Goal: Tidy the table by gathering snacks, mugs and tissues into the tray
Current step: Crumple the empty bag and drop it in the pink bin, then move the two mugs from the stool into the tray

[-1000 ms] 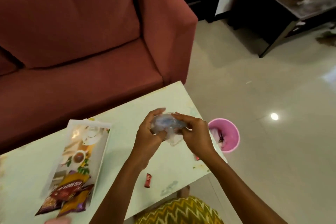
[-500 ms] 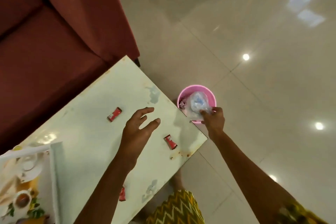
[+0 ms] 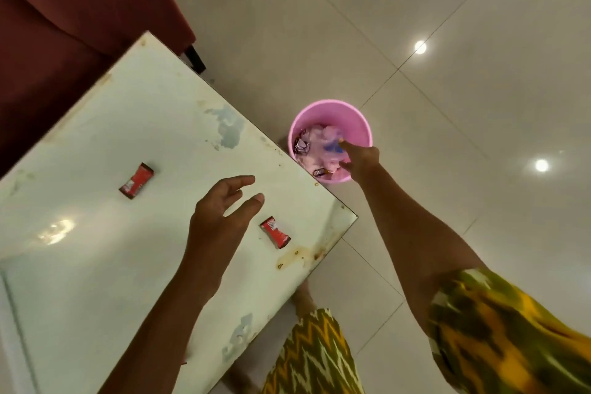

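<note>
Hovering grip: my left hand [image 3: 220, 217] hangs over the worktop [image 3: 96, 265] at mid-frame, fingers spread and loose, grasping nothing.
Other grip: my right hand [image 3: 359, 160] is off the worktop's right edge, over the pink bin [image 3: 361, 125] on the floor. Its fingers [image 3: 341, 142] point straight down into the crumpled plastic and wrappers there. It looks released, with nothing pinched that I can see.
Nearest snack: a small red packet [image 3: 274, 231] lies flat just below and right of my left fingertips, near the worktop's right corner.
Its long axis: runs from upper left to lower right in the frame, roughly across the line of my left fingers.
Second snack: another red packet [image 3: 137, 180] lies left of my left hand and clearly apart from it, its long axis tilted from lower left to upper right.
Nearer hand: the left, for both packets; the right would have to come back over the edge.
Next move, as I judge it: drop the left grip onto the near packet and pinch across its short sides.
Tray: not plainly in view, so I cannot say which way the carry goes.
</note>
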